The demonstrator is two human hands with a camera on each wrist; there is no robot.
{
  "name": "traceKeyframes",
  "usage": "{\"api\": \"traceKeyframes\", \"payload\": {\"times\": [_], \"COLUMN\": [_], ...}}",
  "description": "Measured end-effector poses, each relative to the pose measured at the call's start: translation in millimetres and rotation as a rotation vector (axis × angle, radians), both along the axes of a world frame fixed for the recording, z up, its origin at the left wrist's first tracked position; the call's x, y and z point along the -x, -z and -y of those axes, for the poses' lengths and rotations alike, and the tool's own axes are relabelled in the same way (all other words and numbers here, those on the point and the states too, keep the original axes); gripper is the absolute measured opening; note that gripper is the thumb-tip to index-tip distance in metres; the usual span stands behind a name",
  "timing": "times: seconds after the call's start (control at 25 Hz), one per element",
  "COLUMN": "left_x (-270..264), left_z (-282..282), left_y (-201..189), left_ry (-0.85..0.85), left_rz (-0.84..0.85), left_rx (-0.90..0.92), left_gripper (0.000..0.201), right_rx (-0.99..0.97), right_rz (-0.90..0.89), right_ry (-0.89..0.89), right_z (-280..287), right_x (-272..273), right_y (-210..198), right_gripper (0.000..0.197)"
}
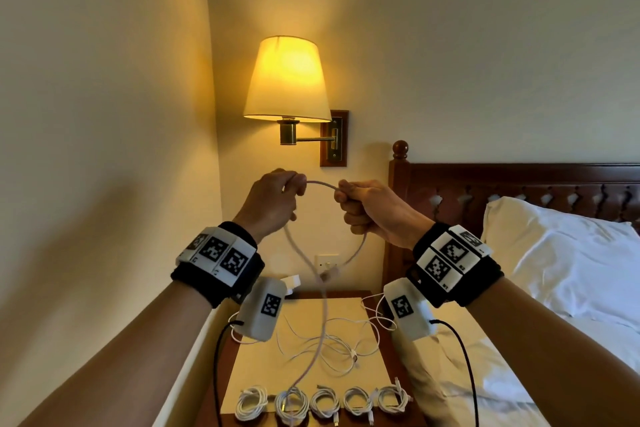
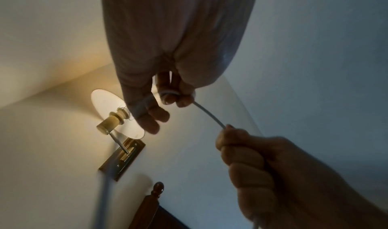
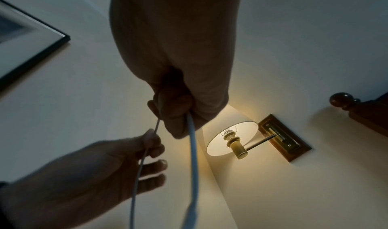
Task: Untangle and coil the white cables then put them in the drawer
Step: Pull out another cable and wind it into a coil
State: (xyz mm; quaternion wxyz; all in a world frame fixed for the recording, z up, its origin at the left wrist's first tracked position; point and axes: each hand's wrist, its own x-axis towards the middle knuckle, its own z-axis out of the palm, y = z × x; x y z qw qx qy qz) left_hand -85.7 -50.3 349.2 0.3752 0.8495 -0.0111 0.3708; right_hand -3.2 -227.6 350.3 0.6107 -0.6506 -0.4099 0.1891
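Note:
Both hands are raised in front of the wall lamp with one white cable (image 1: 320, 184) stretched between them. My left hand (image 1: 277, 199) pinches it between thumb and fingers (image 2: 168, 98). My right hand (image 1: 360, 206) grips it in a fist (image 3: 174, 113). Below the hands the cable (image 1: 323, 305) hangs in a loop and runs down to the bedside table (image 1: 249, 367). A tangle of loose white cables (image 1: 343, 347) lies on the table's middle. Several coiled white cables (image 1: 323, 404) sit in a row at its near edge. No drawer shows in any view.
A lit wall lamp (image 1: 287, 80) hangs just beyond the hands. A wall socket (image 1: 325, 262) and a white plug (image 1: 292, 282) are behind the table. The bed with white pillows (image 1: 554, 253) and dark wooden headboard (image 1: 519, 184) lies to the right. A framed picture (image 3: 25, 38) hangs on the wall.

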Motion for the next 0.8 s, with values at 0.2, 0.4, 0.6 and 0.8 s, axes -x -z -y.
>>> {"api": "traceKeyframes", "payload": {"times": [0.2,0.4,0.6,0.8], "left_x": [-9.4,-14.5,-13.1,12.4], "left_z": [-18.8,-27.0,-30.4,24.6], "left_y": [6.5,24.0,91.3,65.0], "left_ry": [-0.085,0.031,0.126,0.366], "left_rz": [0.069,0.053,-0.205,-0.665], "left_rx": [0.076,0.017,0.251,-0.092], "left_gripper": [0.036,0.032,0.026,0.038], "right_rx": [-0.019,-0.196,-0.454,-0.142], "right_rz": [-0.152,-0.314,-0.41,-0.009], "right_ry": [-0.058,-0.071,-0.061,0.155], "right_z": [-1.0,2.2,22.8,24.4], "right_x": [5.2,6.4,-7.8,-12.3], "right_y": [-4.5,-12.4,-30.3,-20.4], "right_gripper": [0.039,0.034,0.03,0.029]}}
